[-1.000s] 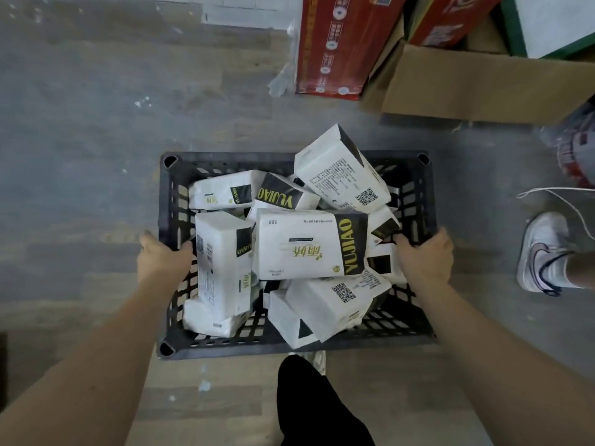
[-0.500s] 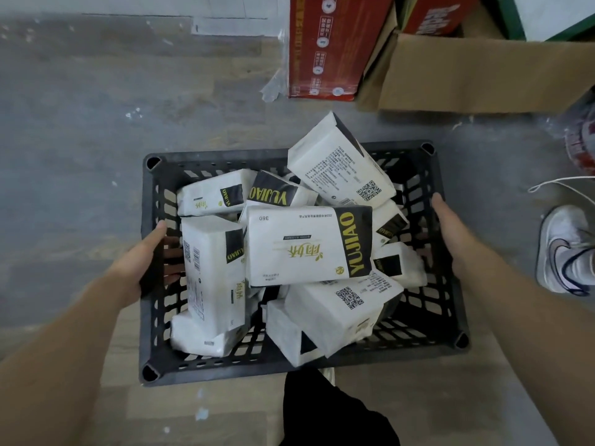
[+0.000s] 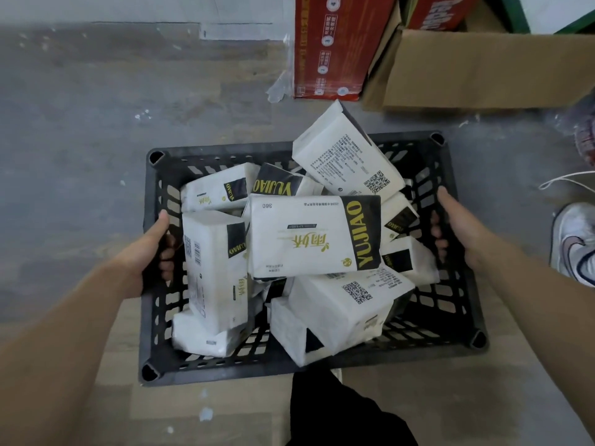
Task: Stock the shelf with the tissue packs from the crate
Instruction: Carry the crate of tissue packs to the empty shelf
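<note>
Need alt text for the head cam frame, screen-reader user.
Both hands, left hand and right hand, grip opposite sides of a black slotted plastic crate heaped with white tissue packs, on a grey floor beside a red printed carton and a brown cardboard box.

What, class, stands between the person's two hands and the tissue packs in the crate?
Only the crate's own slatted side walls. The left hand grips the left wall and the right hand grips the right wall, fingers through the slats. The tissue packs lie uncovered from above. No shelf is in view.
</note>
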`<control>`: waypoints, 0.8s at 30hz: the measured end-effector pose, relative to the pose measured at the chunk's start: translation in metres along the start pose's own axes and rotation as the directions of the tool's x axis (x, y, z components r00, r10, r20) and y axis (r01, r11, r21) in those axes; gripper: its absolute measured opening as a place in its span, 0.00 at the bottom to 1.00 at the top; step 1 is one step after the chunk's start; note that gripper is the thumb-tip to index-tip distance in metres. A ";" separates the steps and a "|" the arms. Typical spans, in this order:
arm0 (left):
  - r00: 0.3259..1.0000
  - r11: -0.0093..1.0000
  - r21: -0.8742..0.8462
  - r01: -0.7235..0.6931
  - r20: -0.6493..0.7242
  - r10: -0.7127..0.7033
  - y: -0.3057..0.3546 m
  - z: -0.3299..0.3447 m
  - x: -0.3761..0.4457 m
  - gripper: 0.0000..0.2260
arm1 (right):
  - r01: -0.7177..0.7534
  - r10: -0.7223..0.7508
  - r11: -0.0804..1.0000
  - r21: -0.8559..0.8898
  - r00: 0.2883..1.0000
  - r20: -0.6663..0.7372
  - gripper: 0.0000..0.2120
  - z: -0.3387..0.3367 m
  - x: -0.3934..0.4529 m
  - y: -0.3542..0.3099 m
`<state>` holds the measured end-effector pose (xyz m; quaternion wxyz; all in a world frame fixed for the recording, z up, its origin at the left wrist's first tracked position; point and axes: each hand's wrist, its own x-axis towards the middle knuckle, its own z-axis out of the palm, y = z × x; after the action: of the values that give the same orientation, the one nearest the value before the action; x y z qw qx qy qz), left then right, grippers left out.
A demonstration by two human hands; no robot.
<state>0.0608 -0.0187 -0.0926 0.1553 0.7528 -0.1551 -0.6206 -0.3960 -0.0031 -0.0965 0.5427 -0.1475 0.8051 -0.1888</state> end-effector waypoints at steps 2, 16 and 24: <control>1.000 1.000 -0.008 0.015 0.014 -0.015 -0.003 -0.003 -0.013 0.26 | 0.009 -0.009 1.000 -0.018 1.000 -0.004 0.28 -0.001 -0.011 -0.002; 0.978 0.963 -0.258 0.082 -0.164 -0.128 -0.025 -0.083 -0.211 0.31 | 0.042 -0.039 0.984 -0.175 0.999 0.022 0.28 0.002 -0.182 -0.097; 0.943 0.855 -0.506 0.114 -0.216 -0.253 -0.083 -0.141 -0.326 0.30 | 0.181 -0.123 0.916 -0.359 0.976 0.178 0.27 0.053 -0.277 -0.145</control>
<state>0.1440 0.2010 0.1862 0.2989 0.7794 0.1022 -0.5410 -0.2405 -0.0167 0.1798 0.5479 -0.3241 0.7687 -0.0626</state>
